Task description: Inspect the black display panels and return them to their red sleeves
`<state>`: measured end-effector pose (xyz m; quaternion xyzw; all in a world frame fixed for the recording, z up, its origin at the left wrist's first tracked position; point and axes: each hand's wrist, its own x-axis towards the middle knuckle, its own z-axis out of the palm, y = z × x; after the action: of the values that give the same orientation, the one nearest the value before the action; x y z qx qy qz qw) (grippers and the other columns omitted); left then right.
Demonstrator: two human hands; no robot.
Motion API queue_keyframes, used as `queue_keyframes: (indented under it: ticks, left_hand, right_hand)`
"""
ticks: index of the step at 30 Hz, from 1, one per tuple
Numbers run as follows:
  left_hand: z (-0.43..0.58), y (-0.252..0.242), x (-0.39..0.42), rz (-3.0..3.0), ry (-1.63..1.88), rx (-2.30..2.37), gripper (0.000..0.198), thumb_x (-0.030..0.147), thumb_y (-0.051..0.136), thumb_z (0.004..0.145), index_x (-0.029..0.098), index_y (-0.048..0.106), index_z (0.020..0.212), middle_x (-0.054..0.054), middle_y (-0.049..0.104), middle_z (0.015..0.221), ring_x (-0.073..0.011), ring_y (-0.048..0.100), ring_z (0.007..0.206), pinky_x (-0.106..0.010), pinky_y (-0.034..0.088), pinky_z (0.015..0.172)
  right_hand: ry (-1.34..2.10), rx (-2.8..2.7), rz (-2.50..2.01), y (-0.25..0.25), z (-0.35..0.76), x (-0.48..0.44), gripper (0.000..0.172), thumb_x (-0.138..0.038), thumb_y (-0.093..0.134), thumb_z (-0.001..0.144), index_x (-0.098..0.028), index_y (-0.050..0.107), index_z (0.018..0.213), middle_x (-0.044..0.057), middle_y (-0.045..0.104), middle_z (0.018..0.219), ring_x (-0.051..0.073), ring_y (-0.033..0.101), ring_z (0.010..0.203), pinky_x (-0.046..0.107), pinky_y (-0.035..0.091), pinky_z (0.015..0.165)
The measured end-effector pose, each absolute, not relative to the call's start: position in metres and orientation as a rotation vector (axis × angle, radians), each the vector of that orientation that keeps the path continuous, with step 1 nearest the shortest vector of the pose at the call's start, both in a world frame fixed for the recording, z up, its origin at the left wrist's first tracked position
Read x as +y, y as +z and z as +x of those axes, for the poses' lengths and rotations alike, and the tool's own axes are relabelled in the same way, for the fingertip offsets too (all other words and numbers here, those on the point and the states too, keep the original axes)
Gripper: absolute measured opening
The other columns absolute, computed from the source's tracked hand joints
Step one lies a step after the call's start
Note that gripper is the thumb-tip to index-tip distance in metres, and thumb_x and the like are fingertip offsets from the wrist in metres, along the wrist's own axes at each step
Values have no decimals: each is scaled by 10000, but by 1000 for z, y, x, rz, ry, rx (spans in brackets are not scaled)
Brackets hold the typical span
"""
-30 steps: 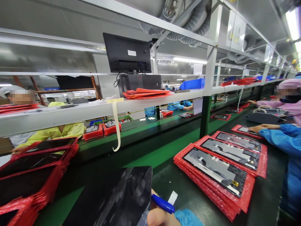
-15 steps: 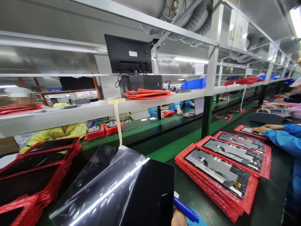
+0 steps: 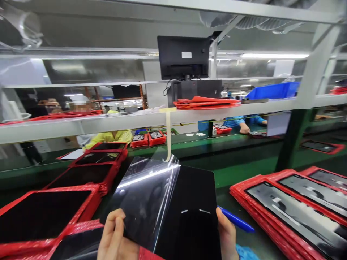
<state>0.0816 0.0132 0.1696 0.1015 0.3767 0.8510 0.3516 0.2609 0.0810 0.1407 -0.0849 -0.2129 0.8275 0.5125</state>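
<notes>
A glossy black screen panel (image 3: 195, 202) is tilted up in front of me. My right hand (image 3: 227, 234) grips its right edge, and a blue pen (image 3: 238, 220) sticks out from behind those fingers. Across the panel's left side lies a partly lifted clear protective film (image 3: 143, 191), creased and catching the light. My left hand (image 3: 115, 238) pinches the film near its lower left corner. At the film's top edge, the lower end of a cream tape strip (image 3: 168, 137) touches it; the strip hangs from the shelf.
Stacked red bubble bags (image 3: 92, 202) with black screens on top stand at left. More red bags (image 3: 260, 216) with screens, backs up, lie at right. A white shelf (image 3: 130, 124) crosses ahead, bearing a monitor (image 3: 185, 57). Beyond it, co-workers' sleeves (image 3: 234, 121) show.
My view has turned left, so the surroundings have shifted right. My left hand has come into view, pinching the film. The film and panel stand more upright, and more of my right hand shows.
</notes>
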Motion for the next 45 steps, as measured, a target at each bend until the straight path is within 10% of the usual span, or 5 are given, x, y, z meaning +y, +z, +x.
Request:
queue_keyframes:
  ticks: [8,19,38,45]
  left_hand:
    - [85,176,13,168,2575,844,364,395,867,513,234,641,749,47,689,732,-147,653,679,-247,558,648]
    - [85,173,2,304,2717,880,61,281,653,796,242,621,763,42,677,706,-151,611,592,-263,576,544]
    - [60,159,9,281,2571,878,89,306,705,771,264,657,834,61,733,926,-142,660,880,-238,586,727]
    - [61,163,10,314,2623,929,87,302,710,765,250,647,794,54,726,810,-148,655,887,-235,559,684]
  right_hand:
    - [1666,-887,-386,160,249,62,412,-361,756,773,-368,665,1176,-19,635,1326,245,476,1323,386,358,1120]
    - [1420,-1367,-429,138,252,55,814,-353,755,761,-336,338,1460,-6,344,1553,263,199,1458,438,105,1202]
    - [1787,-1372,-290,150,288,59,746,-473,820,587,-514,536,1275,-34,611,1345,333,393,1366,423,422,1048]
    - [1738,-1372,-168,148,264,54,902,-416,823,616,-389,405,1414,17,547,1413,313,346,1397,470,329,1110]
